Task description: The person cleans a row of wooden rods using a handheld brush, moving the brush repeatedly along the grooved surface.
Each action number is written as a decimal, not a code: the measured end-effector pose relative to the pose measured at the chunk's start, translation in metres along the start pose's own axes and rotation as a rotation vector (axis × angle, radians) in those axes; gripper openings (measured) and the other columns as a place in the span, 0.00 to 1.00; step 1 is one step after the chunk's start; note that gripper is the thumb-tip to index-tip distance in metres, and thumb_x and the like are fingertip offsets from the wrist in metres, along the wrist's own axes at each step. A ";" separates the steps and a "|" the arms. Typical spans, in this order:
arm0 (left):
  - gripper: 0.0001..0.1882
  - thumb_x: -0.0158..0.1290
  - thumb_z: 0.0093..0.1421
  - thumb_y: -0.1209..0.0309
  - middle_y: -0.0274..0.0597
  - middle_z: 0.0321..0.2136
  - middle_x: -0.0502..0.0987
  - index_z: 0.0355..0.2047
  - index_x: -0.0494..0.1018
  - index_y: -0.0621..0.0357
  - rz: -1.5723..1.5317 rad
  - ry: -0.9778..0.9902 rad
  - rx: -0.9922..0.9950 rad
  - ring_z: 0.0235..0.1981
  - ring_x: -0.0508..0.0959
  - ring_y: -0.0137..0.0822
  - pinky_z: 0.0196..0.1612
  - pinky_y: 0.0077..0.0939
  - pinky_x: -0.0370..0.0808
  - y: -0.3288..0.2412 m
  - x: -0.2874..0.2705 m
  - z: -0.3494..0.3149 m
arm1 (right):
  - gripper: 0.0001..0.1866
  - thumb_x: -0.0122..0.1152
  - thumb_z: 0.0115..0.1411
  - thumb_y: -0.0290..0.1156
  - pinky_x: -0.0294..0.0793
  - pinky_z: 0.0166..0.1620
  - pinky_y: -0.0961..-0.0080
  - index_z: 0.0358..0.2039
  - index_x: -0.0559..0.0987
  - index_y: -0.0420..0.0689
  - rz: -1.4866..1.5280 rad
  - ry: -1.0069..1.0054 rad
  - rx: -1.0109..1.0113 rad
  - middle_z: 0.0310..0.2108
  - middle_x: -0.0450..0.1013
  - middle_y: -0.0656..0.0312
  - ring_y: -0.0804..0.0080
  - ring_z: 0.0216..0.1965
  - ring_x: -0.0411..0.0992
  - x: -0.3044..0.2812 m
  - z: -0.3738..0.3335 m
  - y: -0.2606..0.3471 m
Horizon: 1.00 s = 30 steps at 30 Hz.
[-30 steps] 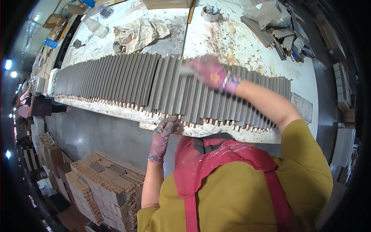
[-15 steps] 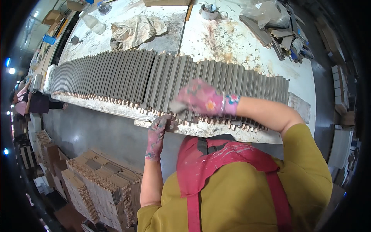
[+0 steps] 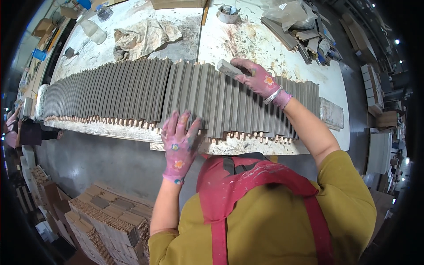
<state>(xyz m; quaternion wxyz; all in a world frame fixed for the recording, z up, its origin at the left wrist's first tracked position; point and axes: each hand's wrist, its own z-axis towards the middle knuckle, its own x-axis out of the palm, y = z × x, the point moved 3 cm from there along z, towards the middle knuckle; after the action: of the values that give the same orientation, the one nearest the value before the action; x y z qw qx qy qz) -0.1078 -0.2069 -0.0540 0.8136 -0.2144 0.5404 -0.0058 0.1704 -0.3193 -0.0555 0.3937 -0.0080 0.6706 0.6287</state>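
Note:
A long row of dark grey grooved strips (image 3: 190,92) lies side by side on the table, with pale wood-coloured pegs at their ends. My right hand (image 3: 261,83), in a pink flowered glove, grips a light grey rectangular block (image 3: 228,69) over the far ends of the strips. In a matching glove, my left hand (image 3: 179,145) is open, fingers spread over the near ends at the table's front edge. Whether its fingertips press on the strips is hard to tell.
Beyond the strips lie a crumpled cloth (image 3: 148,37), a clear bottle (image 3: 92,32) and a small pot (image 3: 228,15). Scrap strips and plastic (image 3: 304,33) are heaped at the far right. Stacked strips (image 3: 104,212) stand on the floor, lower left. Another person (image 3: 31,132) is at far left.
My right hand has moved from the near ends to the far ends of the strips with the block. My left hand has opened from a closed grip and spread over the near ends.

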 end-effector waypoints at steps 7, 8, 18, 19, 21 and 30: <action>0.34 0.65 0.42 0.65 0.35 0.60 0.64 0.53 0.71 0.41 0.152 0.262 0.339 0.64 0.59 0.43 0.62 0.45 0.59 0.021 0.009 0.042 | 0.23 0.62 0.59 0.35 0.64 0.59 0.70 0.54 0.72 0.41 0.081 0.067 0.009 0.51 0.71 0.56 0.65 0.54 0.68 -0.006 -0.004 0.011; 0.36 0.65 0.41 0.65 0.35 0.59 0.64 0.54 0.70 0.40 0.125 0.298 0.328 0.63 0.60 0.44 0.62 0.45 0.59 0.021 0.008 0.044 | 0.24 0.62 0.59 0.36 0.64 0.58 0.71 0.54 0.72 0.41 0.059 0.062 0.003 0.50 0.72 0.57 0.66 0.54 0.69 -0.010 -0.006 0.010; 0.36 0.63 0.41 0.69 0.35 0.58 0.65 0.55 0.70 0.40 0.166 0.344 0.228 0.59 0.64 0.45 0.59 0.42 0.64 0.022 0.000 0.050 | 0.23 0.60 0.58 0.37 0.68 0.55 0.67 0.53 0.73 0.43 -0.199 0.081 -0.081 0.50 0.72 0.51 0.57 0.51 0.71 -0.010 0.020 -0.021; 0.36 0.63 0.41 0.69 0.35 0.58 0.65 0.55 0.70 0.40 0.171 0.345 0.224 0.59 0.64 0.45 0.59 0.42 0.64 0.021 -0.002 0.052 | 0.23 0.60 0.58 0.37 0.68 0.55 0.67 0.53 0.73 0.43 -0.195 0.083 -0.084 0.50 0.72 0.51 0.57 0.51 0.71 -0.008 0.024 -0.021; 0.32 0.62 0.44 0.67 0.36 0.57 0.66 0.54 0.71 0.42 0.200 0.358 0.263 0.59 0.64 0.46 0.59 0.43 0.64 0.016 -0.002 0.055 | 0.24 0.59 0.58 0.37 0.68 0.55 0.67 0.53 0.72 0.43 -0.116 0.088 -0.040 0.50 0.72 0.50 0.57 0.50 0.71 -0.003 0.030 -0.021; 0.23 0.56 0.56 0.64 0.43 0.56 0.67 0.53 0.71 0.50 0.073 0.177 0.227 0.62 0.61 0.48 0.61 0.43 0.61 0.017 0.021 0.106 | 0.25 0.60 0.57 0.37 0.69 0.54 0.67 0.53 0.73 0.40 -0.110 0.075 -0.037 0.49 0.73 0.48 0.55 0.50 0.72 0.004 0.035 -0.016</action>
<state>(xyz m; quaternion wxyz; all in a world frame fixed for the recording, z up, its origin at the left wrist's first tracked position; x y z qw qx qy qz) -0.0092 -0.1605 -0.0436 0.7816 -0.0999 0.6132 -0.0561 0.1939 -0.2908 -0.0676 0.4019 -0.0758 0.6718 0.6176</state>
